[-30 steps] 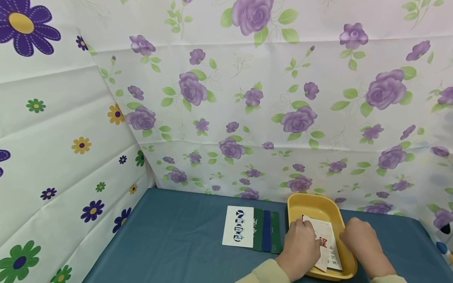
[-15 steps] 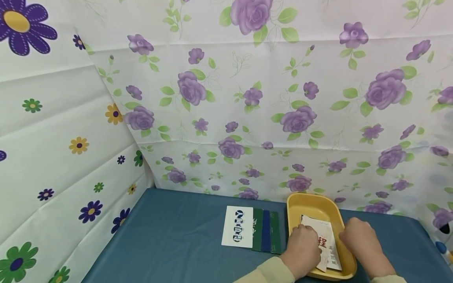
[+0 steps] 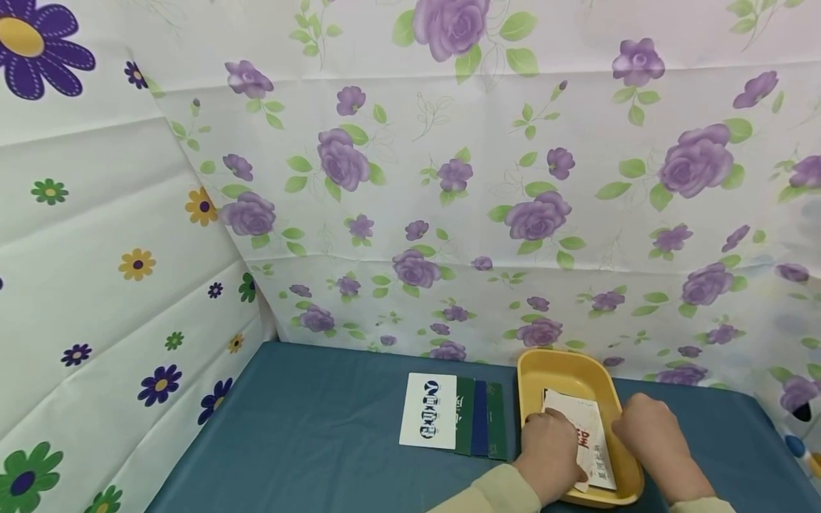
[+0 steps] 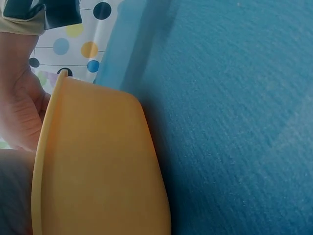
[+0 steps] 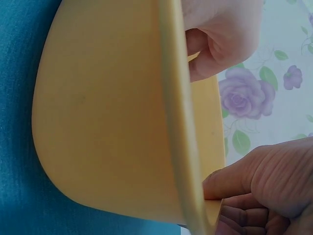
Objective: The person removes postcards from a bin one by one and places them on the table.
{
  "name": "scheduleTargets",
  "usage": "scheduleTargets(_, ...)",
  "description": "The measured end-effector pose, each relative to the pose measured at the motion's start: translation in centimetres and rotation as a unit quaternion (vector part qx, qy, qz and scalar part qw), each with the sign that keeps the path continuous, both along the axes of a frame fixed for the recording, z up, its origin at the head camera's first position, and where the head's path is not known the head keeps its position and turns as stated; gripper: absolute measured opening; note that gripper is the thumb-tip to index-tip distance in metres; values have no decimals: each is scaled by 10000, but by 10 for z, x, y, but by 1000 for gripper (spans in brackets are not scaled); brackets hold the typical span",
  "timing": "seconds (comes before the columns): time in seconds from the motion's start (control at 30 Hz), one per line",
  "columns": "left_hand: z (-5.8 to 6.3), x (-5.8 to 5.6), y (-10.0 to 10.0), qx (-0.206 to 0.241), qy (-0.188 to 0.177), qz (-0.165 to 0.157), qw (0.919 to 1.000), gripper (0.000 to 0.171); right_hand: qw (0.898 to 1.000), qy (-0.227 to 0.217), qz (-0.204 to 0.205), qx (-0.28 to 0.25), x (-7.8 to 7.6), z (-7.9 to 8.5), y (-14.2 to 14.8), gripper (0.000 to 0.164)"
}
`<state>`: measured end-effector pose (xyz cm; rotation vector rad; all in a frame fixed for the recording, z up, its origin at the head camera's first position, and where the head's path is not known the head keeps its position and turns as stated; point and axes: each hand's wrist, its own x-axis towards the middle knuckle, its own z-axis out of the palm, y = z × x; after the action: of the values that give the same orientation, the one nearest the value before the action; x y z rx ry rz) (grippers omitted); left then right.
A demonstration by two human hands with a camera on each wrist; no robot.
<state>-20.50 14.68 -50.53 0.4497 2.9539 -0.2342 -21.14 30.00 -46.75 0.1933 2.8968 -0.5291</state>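
In the head view a yellow plastic tray [image 3: 556, 365] holds pale paper cards [image 3: 596, 449] with red and black characters, lying overlapped. My left hand [image 3: 550, 450] is inside the tray with its fingers curled at the left and near edges of the cards, pinching one; its fingertips are partly hidden. On the tray's right rim, my right hand [image 3: 651, 431] grips with curled fingers. In the right wrist view the right hand [image 5: 274, 191] has its thumb at the rim, while the left hand [image 5: 227, 34] is above, its fingertips behind the tray wall.
Left of the tray, a white card with blue lettering [image 3: 428, 411] lies overlapping green and blue cards [image 3: 479, 417] on the blue-green tablecloth [image 3: 308, 427]. Floral sheets [image 3: 385, 214] hang behind and at the left. The tray stands close to the back sheet.
My left hand has slid along the cards toward the near end of the tray and slightly right. The right hand stays on the rim. The head view has shifted slightly.
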Motion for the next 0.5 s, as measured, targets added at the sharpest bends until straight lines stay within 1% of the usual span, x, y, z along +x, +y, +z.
scheduleTargets(0.07,0,-1,-1,50,3,-20,10000,96,10000,-30,4,3,0,1,-1,18)
scheduleTargets(0.27,0,-1,-4,153,179,-222,9995,94,10000,-22,5,-21,1,2,-1,18)
scheduleTargets(0.37,-1,-3,-4,225,209,-144,9994,91,10000,8,9,-13,1,1,-1,19)
scheduleTargets(0.5,-2,-5,-4,475,285,37,9985,87,10000,21,17,13,0,0,-1,19)
